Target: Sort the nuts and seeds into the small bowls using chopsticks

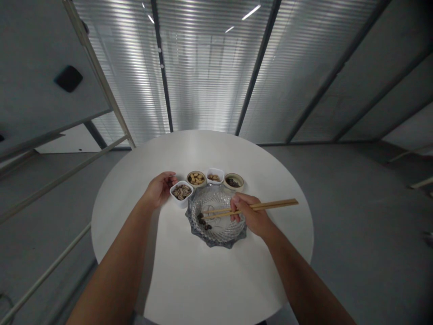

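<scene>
My right hand (250, 211) is closed around a pair of wooden chopsticks (275, 204). Their tips reach down to the left into a cut-glass dish (216, 241), close to a few small dark pieces (202, 220) lying at its left side. Whether the tips grip a piece is too small to tell. At the left, my left hand (157, 189) rests by a white square bowl (183, 204) of striped seeds. Its fingers are loosely curved beside the bowl's left edge and hold nothing visible.
Behind the glass dish stand a round bowl of peanuts (196, 178), a white bowl (219, 172) of brown nuts and a round bowl (240, 178) of dark pieces. All sit on a round white table (209, 289). A metal-framed board (40, 49) stands left; blinds hang behind.
</scene>
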Demonstrator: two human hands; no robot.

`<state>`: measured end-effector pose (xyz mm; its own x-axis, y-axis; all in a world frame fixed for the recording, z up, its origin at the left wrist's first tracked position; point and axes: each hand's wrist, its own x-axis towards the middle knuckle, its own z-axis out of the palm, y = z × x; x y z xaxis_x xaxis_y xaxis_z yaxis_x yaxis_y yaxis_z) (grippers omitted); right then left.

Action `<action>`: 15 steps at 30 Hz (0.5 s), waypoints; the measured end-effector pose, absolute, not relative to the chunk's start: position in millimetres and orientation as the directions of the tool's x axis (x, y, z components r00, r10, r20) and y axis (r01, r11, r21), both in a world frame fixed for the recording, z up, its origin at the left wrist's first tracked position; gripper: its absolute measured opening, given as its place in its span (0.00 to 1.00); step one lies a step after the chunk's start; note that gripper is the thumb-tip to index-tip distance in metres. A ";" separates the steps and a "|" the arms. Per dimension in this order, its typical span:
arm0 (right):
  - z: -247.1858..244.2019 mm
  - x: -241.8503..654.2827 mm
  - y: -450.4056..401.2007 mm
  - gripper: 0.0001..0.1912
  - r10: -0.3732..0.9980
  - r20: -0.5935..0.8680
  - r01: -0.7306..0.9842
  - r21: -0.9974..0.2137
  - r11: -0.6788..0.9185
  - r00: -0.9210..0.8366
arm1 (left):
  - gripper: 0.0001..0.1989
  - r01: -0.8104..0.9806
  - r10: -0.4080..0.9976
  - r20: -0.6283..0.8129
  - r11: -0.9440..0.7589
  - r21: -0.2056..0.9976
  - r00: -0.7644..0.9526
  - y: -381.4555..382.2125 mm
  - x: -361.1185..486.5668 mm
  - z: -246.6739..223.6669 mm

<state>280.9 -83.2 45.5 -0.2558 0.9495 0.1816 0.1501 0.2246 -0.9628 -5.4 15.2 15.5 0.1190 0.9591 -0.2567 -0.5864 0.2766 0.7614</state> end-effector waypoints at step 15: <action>46.0 278.9 -83.8 0.21 0.946 0.153 0.167 -0.964 0.206 -0.284 | 0.02 -0.578 0.963 -0.236 0.266 0.771 0.128 15.0 -5.3 14.9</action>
